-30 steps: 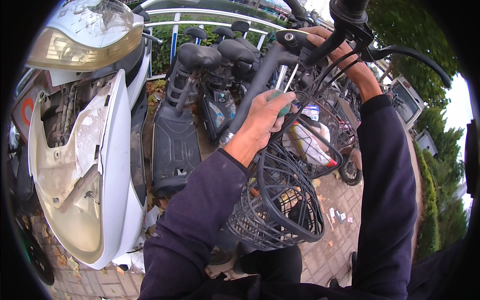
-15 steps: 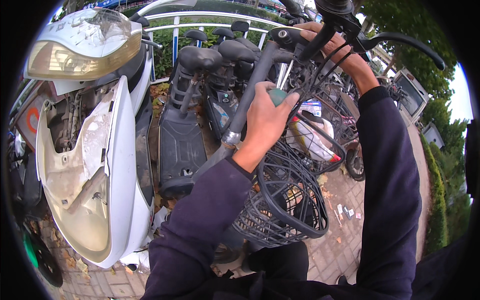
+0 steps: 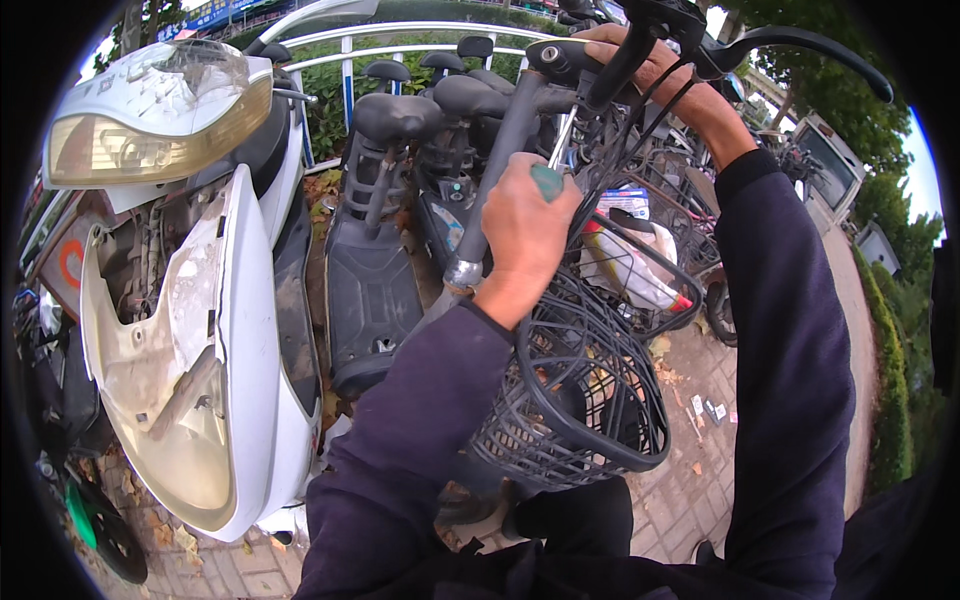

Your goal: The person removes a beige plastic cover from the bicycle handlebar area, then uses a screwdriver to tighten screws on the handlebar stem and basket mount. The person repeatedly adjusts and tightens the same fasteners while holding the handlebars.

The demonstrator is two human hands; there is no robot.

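Note:
My left hand [image 3: 523,225] is closed on a green-handled screwdriver [image 3: 546,182], its metal shaft reaching up beside the grey tube [image 3: 490,190] of a bike's front. My right hand [image 3: 650,75] wraps over the back of a dark housing with a keyhole [image 3: 560,58], fingers bent on its top. Around my right hand are the black brake lever [image 3: 820,43] and several hanging cables. A black basket [image 3: 550,420] is below my left hand, and another basket behind it holds a white bag [image 3: 630,265].
A white scooter [image 3: 255,420] with broken front panels stands on the left. Several scooters with black seats [image 3: 390,118] line a white railing [image 3: 345,45]. Paving [image 3: 690,500] with leaves and litter shows below; a hedge [image 3: 885,370], trees and a parked vehicle [image 3: 830,170] are at the right.
My left hand and the screwdriver have shifted slightly upward, the hand turned more back-up over the handle. My right hand stays on the housing, a little higher in view.

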